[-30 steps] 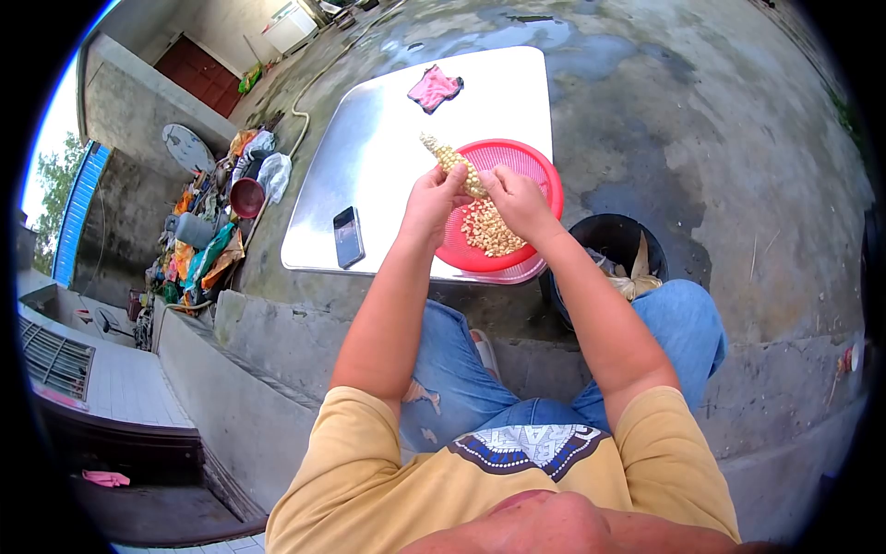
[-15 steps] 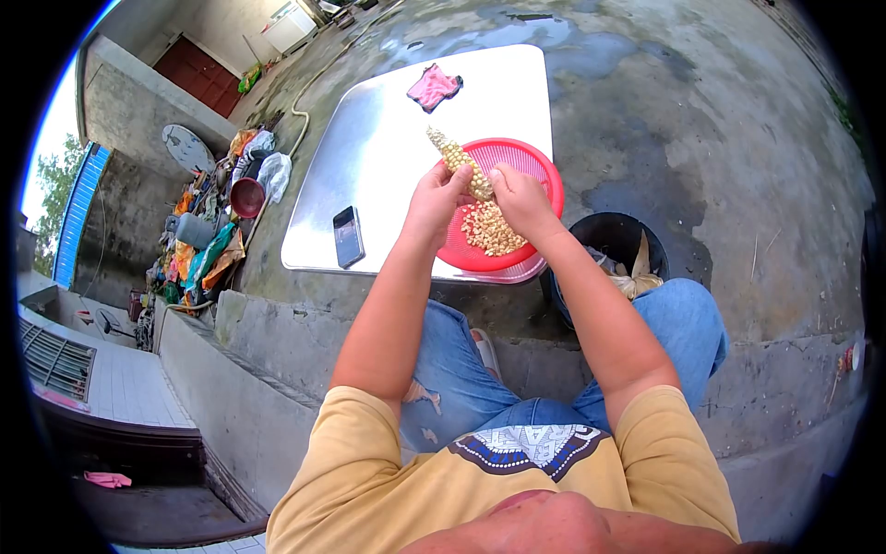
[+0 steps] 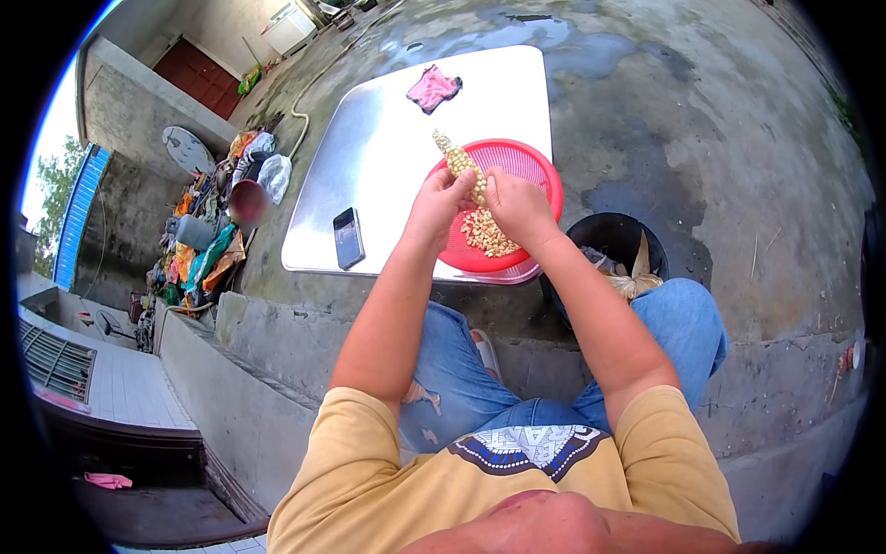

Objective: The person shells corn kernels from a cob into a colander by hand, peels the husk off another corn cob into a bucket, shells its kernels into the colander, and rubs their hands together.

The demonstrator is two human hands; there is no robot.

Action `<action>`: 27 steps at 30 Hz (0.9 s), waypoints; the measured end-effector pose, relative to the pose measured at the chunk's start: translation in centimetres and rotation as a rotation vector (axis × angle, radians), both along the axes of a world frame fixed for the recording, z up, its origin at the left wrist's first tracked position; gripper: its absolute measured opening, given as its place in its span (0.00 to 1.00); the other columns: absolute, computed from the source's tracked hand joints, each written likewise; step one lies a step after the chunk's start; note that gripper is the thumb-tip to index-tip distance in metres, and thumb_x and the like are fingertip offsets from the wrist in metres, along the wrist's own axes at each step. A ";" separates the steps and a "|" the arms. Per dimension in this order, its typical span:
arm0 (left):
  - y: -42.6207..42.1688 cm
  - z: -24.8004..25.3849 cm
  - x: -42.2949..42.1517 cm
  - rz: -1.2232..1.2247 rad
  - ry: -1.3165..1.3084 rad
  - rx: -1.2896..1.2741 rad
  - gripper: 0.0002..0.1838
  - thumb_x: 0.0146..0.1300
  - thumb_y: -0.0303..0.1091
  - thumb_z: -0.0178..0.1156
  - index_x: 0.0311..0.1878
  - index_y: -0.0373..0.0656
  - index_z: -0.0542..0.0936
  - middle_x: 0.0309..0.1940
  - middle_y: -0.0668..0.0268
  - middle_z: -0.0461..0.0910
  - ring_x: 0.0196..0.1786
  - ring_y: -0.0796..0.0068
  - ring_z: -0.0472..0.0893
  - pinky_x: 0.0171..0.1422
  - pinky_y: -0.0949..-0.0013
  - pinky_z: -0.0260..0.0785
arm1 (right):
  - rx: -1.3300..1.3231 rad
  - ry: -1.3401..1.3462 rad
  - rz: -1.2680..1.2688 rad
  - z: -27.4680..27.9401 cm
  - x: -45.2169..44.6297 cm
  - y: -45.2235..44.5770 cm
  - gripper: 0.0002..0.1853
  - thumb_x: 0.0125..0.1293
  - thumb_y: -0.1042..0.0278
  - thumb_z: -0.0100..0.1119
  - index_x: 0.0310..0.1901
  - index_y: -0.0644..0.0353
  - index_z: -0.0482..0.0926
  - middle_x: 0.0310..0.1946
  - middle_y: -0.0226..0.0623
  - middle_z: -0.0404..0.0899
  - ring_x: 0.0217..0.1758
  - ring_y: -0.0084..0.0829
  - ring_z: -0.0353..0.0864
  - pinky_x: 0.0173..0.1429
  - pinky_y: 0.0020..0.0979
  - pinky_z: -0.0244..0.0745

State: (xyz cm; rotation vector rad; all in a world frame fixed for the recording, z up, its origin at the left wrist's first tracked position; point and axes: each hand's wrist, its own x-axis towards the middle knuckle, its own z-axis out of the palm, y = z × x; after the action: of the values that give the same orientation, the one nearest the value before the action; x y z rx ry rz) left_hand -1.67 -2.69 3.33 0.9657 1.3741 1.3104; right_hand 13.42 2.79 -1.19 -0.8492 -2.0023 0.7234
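A pale corn cob (image 3: 459, 158) is held over a red plastic basket (image 3: 552, 189), its tip pointing up and away. My left hand (image 3: 440, 203) is wrapped round the cob from the left side. On the right, my right hand (image 3: 519, 208) grips the cob's nearer part, with the thumb pressed along it. Loose corn kernels (image 3: 486, 235) lie in the basket below both hands. The lower end of the cob is hidden by my fingers.
The basket rests on a shiny metal table (image 3: 369, 138), with a phone (image 3: 348, 238) at its near left and a pink cloth (image 3: 434, 89) farther back. A black bucket (image 3: 616, 226) containing husks stands right of the table. Piled clutter (image 3: 198, 231) lies at the left.
The cob has shifted slightly to the right and turned a little more upright. My right hand has changed its hold, its thumb now farther over the cob. Both hands still hold the cob.
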 end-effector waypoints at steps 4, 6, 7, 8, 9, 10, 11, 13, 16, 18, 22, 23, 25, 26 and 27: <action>-0.1 0.3 0.1 -0.004 -0.006 -0.007 0.20 0.78 0.38 0.59 0.64 0.33 0.76 0.49 0.63 0.84 0.46 0.76 0.83 0.52 0.70 0.77 | -0.095 0.063 0.017 -0.4 0.0 0.4 0.16 0.80 0.57 0.45 0.43 0.60 0.77 0.35 0.55 0.82 0.40 0.59 0.83 0.43 0.55 0.74; 0.0 0.4 0.1 -0.001 -0.009 -0.005 0.20 0.79 0.38 0.59 0.64 0.34 0.76 0.49 0.63 0.84 0.46 0.76 0.83 0.52 0.69 0.77 | -0.153 0.077 0.061 -0.2 0.2 0.7 0.16 0.80 0.57 0.45 0.43 0.61 0.77 0.34 0.56 0.82 0.40 0.58 0.83 0.44 0.54 0.74; 0.0 0.3 0.0 -0.007 -0.008 0.003 0.20 0.79 0.38 0.59 0.64 0.34 0.76 0.49 0.63 0.84 0.46 0.76 0.83 0.52 0.69 0.76 | -0.174 0.079 0.090 -0.1 0.3 0.9 0.16 0.80 0.57 0.45 0.43 0.61 0.76 0.34 0.56 0.81 0.40 0.58 0.83 0.44 0.54 0.73; 0.0 0.2 -0.1 -0.013 -0.007 0.010 0.20 0.79 0.38 0.59 0.64 0.34 0.76 0.50 0.63 0.84 0.47 0.76 0.83 0.53 0.69 0.76 | -0.196 0.082 0.118 0.0 0.4 1.0 0.17 0.80 0.57 0.44 0.43 0.62 0.76 0.34 0.56 0.81 0.41 0.58 0.82 0.44 0.54 0.73; 0.1 0.2 -0.2 -0.020 -0.006 0.017 0.20 0.79 0.38 0.59 0.64 0.34 0.76 0.50 0.63 0.84 0.47 0.76 0.82 0.53 0.69 0.76 | -0.198 0.088 0.132 0.1 0.4 1.0 0.17 0.80 0.57 0.44 0.43 0.62 0.76 0.34 0.56 0.81 0.41 0.58 0.82 0.44 0.54 0.73; 0.1 0.1 -0.2 -0.025 -0.009 0.018 0.20 0.79 0.39 0.59 0.64 0.33 0.76 0.50 0.63 0.84 0.47 0.76 0.82 0.53 0.69 0.76 | -0.201 0.094 0.146 0.2 0.5 1.0 0.17 0.80 0.57 0.44 0.43 0.62 0.76 0.33 0.56 0.81 0.41 0.58 0.82 0.44 0.54 0.73; 0.1 0.1 -0.2 -0.030 -0.011 0.018 0.20 0.79 0.39 0.59 0.64 0.33 0.76 0.50 0.63 0.84 0.47 0.76 0.82 0.53 0.69 0.76 | -0.205 0.101 0.160 0.2 0.5 1.1 0.17 0.80 0.57 0.43 0.43 0.62 0.76 0.33 0.56 0.80 0.41 0.59 0.82 0.44 0.54 0.73; 0.0 0.2 -0.1 -0.036 -0.019 0.015 0.20 0.79 0.39 0.59 0.64 0.33 0.76 0.50 0.63 0.84 0.47 0.76 0.82 0.54 0.69 0.76 | -0.174 0.113 0.133 -0.4 0.3 1.3 0.17 0.80 0.56 0.43 0.43 0.62 0.76 0.34 0.57 0.80 0.41 0.59 0.82 0.45 0.54 0.72; -0.1 0.3 -0.1 -0.038 -0.022 0.011 0.20 0.79 0.39 0.59 0.64 0.33 0.76 0.50 0.63 0.83 0.47 0.76 0.82 0.54 0.69 0.76 | -0.139 0.123 0.088 -1.0 0.1 1.5 0.18 0.80 0.56 0.43 0.43 0.62 0.76 0.34 0.57 0.81 0.42 0.59 0.82 0.45 0.54 0.72; 0.0 0.2 -0.2 -0.041 -0.005 0.016 0.20 0.79 0.39 0.59 0.64 0.33 0.76 0.49 0.62 0.83 0.47 0.77 0.82 0.53 0.70 0.76 | -0.132 0.131 0.077 -1.0 0.1 1.4 0.18 0.80 0.56 0.43 0.43 0.63 0.76 0.34 0.57 0.81 0.42 0.59 0.82 0.45 0.54 0.73; 0.0 0.4 0.0 0.017 0.017 0.025 0.20 0.78 0.40 0.60 0.62 0.33 0.76 0.48 0.62 0.83 0.45 0.77 0.83 0.50 0.71 0.77 | -0.180 0.096 0.136 0.9 0.8 0.7 0.17 0.80 0.56 0.46 0.43 0.63 0.76 0.34 0.56 0.81 0.40 0.58 0.83 0.44 0.54 0.74; -0.1 0.6 0.1 0.028 0.025 0.021 0.20 0.78 0.40 0.61 0.61 0.33 0.76 0.47 0.62 0.83 0.45 0.77 0.83 0.49 0.71 0.77 | -0.203 0.071 0.163 1.3 1.0 0.6 0.17 0.80 0.56 0.47 0.43 0.63 0.76 0.34 0.56 0.82 0.40 0.58 0.83 0.43 0.53 0.74; -0.1 0.5 0.0 0.032 0.033 0.011 0.20 0.78 0.40 0.61 0.61 0.33 0.76 0.47 0.62 0.83 0.45 0.77 0.83 0.49 0.71 0.77 | -0.138 0.081 0.161 0.9 0.8 0.8 0.17 0.79 0.56 0.48 0.43 0.62 0.77 0.34 0.55 0.82 0.39 0.58 0.83 0.42 0.53 0.74; 0.0 0.2 -0.2 0.025 0.032 0.006 0.20 0.78 0.40 0.61 0.61 0.33 0.76 0.47 0.62 0.83 0.45 0.77 0.83 0.49 0.71 0.77 | -0.106 0.085 0.160 0.6 0.7 0.8 0.16 0.79 0.56 0.49 0.43 0.62 0.77 0.34 0.55 0.82 0.39 0.58 0.83 0.42 0.53 0.74; 0.1 0.1 -0.2 0.018 0.031 0.001 0.20 0.78 0.40 0.61 0.61 0.33 0.76 0.47 0.63 0.84 0.45 0.76 0.83 0.49 0.71 0.77 | -0.080 0.072 0.143 0.6 0.7 0.8 0.16 0.79 0.56 0.49 0.43 0.62 0.77 0.34 0.54 0.82 0.39 0.58 0.83 0.42 0.53 0.74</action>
State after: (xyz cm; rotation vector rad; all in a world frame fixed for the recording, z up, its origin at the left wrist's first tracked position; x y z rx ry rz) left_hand -1.92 -2.62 3.48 0.9795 1.4086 1.3145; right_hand 14.07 3.57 -0.63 -0.7206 -1.9952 0.9081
